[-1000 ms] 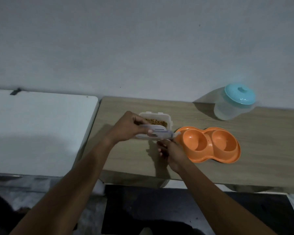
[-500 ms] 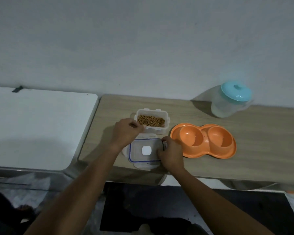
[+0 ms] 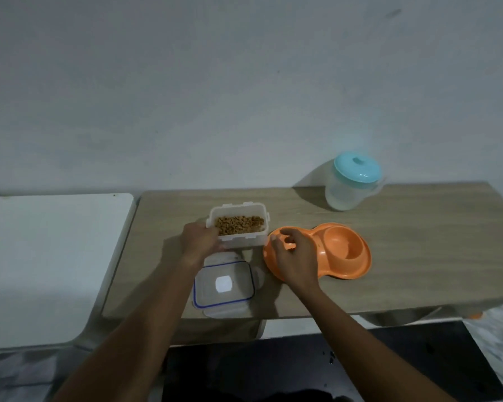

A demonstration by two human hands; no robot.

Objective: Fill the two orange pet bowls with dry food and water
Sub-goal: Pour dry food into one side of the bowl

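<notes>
Orange double pet bowl (image 3: 343,250) on wooden table (image 3: 418,256), left cup hidden under loosely curled, empty right hand (image 3: 295,256). Left hand (image 3: 199,242) gripping open kibble container (image 3: 238,227). Lid (image 3: 224,284) at front edge; lidded jug (image 3: 352,184) by grey wall (image 3: 244,82).

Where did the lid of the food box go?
The lid lies flat on the wooden table, near its front edge, just in front of the open food box and left of the orange bowls.

Bare forearms, no sleeves; hands ungloved.
</notes>
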